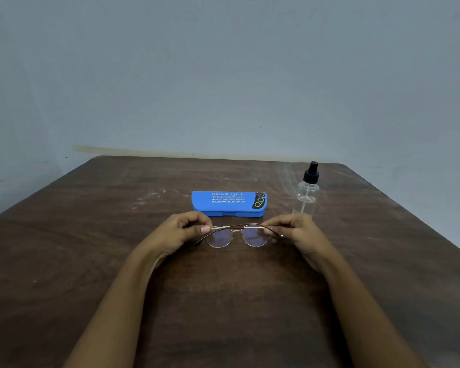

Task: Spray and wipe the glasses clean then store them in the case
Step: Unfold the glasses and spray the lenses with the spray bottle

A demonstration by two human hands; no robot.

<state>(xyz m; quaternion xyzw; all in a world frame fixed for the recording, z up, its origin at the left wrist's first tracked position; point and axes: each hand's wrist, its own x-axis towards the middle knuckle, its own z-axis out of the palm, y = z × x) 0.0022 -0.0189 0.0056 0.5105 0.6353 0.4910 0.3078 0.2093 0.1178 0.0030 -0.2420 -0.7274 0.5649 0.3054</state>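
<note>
Thin metal-framed glasses [237, 236] with round lenses are held just above the brown table, lenses facing me. My left hand [182, 231] pinches the frame's left end between thumb and fingers. My right hand [294, 232] pinches the right end near the hinge. Just beyond the glasses lies a blue glasses case [229, 204] with white print, closed, lengthwise across the table. A clear spray bottle [307, 191] with a black pump top stands upright to the right of the case, behind my right hand. No wiping cloth is in view.
The dark wooden table [91, 248] reaches a pale blue-grey wall [223, 75] at the back. Its right edge [414, 221] runs diagonally toward me. Faint white smears mark the tabletop left of the case.
</note>
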